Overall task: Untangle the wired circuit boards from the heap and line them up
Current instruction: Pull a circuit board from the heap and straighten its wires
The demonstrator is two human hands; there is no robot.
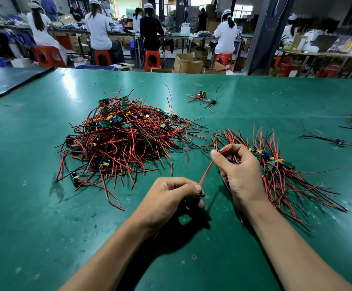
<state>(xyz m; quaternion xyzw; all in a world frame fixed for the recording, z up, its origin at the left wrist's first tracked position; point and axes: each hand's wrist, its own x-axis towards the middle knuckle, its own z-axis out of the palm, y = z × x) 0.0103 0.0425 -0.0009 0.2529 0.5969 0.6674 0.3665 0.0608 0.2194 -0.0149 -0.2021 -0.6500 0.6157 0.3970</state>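
Red wire stretched between both hands, between heap and row.
The heap (pixel 124 139) lies at 10 o'clock on the counter (pixel 44 227). The left hand (pixel 170 198) curls round the low end of the red wire (pixel 207 171), which runs 7-to-1 o'clock up to the pinching right hand (pixel 240 171). The row (pixel 280 166) sits at 3 o'clock. The wire looks light, limp and snag-prone, so it is probably best held near its board.

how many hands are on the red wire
2. The left hand pinches the lower end of the red wire; the right hand the upper end, beside the lined-up boards.
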